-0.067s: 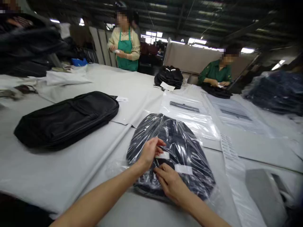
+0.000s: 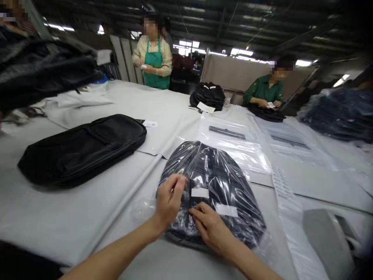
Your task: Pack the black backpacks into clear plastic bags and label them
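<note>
A black backpack in a clear plastic bag (image 2: 230, 175) lies on the table in front of me. Two white labels show on it: one label (image 2: 199, 193) between my hands, another label (image 2: 226, 210) to the right. My left hand (image 2: 169, 198) is over the bag's left side, fingers curled together and slightly blurred; what they hold, if anything, cannot be made out. Fingertips of my right hand (image 2: 210, 225) pinch the plastic near the middle, just below the first label.
An unwrapped black backpack (image 2: 84, 149) with a paper tag lies to the left. Flat clear bags (image 2: 233, 146) lie beyond, and a grey device (image 2: 326, 237) stands at right. Two co-workers stand across the table, one in a green apron (image 2: 153, 64). Dark bags (image 2: 43, 70) show at far left.
My left hand has moved left and slightly down, off the first label, and its fingers have curled in. My right hand stays put. The dark bags at far left have shifted right.
</note>
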Available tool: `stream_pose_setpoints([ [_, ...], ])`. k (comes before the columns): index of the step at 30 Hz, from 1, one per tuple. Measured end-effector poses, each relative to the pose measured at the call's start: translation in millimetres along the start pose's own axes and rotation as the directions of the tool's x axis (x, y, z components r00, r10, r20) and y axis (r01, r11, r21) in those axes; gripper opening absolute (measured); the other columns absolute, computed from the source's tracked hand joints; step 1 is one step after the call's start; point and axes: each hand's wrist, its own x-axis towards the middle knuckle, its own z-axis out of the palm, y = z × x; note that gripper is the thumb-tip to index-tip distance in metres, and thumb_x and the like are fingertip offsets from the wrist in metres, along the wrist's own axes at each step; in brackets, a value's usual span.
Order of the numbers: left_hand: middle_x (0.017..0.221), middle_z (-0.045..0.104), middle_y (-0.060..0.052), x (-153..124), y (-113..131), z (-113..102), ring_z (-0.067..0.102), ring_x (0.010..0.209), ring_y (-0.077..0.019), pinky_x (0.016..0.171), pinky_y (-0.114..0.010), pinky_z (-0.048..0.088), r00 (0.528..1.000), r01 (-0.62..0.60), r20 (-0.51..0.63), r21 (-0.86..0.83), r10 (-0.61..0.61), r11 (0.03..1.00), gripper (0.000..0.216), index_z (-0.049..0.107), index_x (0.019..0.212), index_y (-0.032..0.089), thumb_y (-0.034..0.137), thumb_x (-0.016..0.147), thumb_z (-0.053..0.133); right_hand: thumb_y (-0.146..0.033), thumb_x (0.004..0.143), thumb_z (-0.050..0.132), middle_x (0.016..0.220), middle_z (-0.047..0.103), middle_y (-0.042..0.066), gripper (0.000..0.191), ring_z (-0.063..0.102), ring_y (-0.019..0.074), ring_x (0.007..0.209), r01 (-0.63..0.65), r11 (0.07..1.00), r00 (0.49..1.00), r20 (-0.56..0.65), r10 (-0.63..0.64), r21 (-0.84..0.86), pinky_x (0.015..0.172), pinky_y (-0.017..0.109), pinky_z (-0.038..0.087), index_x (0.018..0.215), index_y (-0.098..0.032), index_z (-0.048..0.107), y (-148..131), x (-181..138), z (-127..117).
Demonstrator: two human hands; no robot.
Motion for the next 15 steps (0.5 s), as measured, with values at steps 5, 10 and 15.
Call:
stream_pose_setpoints([
  [5, 0.131, 0.05, -0.01, -76.1, -13.4, -29.2, 0.042, 0.121, -0.0327, 0.098, -0.048, 0.037, 0.902, -0.349, 0.39, 0.411, 0.183, 0.842, 0.05, 0.049, 0.127, 0.024, 0.035, 0.08, 0.061, -0.009, 0.087, 0.039, 0.087, 0.049, 0.006, 0.023, 0.048, 0.0176, 0.082, 0.025, 1.0, 1.0, 0.008, -0.026, 0.012, 0.075, 0.031, 0.045, 0.099, -0.018, 0.057, 5.7, -1.4, 1.8],
  [10, 0.145, 0.032, -0.009, -93.7, -41.4, -10.6, 0.03, 0.13, -0.0346, 0.1, -0.048, 0.035, 0.886, -0.38, 0.457, 0.61, 0.083, 0.695, 0.077, 0.031, 0.138, 0.035, 0.042, 0.072, 0.07, -0.012, 0.088, 0.038, 0.089, 0.051, 0.007, 0.027, 0.051, 0.0165, 0.082, 0.016, 0.999, 0.999, -0.043, -0.014, 0.051, 0.076, 0.03, 0.046, 0.105, -0.019, 0.058, -3.3, 3.0, 7.1],
  [15, 0.141, 0.039, -0.007, -97.8, -60.5, -4.2, 0.037, 0.126, -0.0359, 0.097, -0.051, 0.036, 0.901, -0.406, 0.373, 0.547, 0.222, 0.732, 0.058, 0.041, 0.132, 0.041, 0.047, 0.077, 0.059, -0.022, 0.087, 0.046, 0.104, 0.06, 0.007, 0.03, 0.056, 0.0164, 0.093, 0.025, 0.997, 0.97, -0.242, -0.006, 0.076, 0.085, 0.029, 0.045, 0.116, -0.02, 0.056, 5.8, -28.7, -42.5],
])
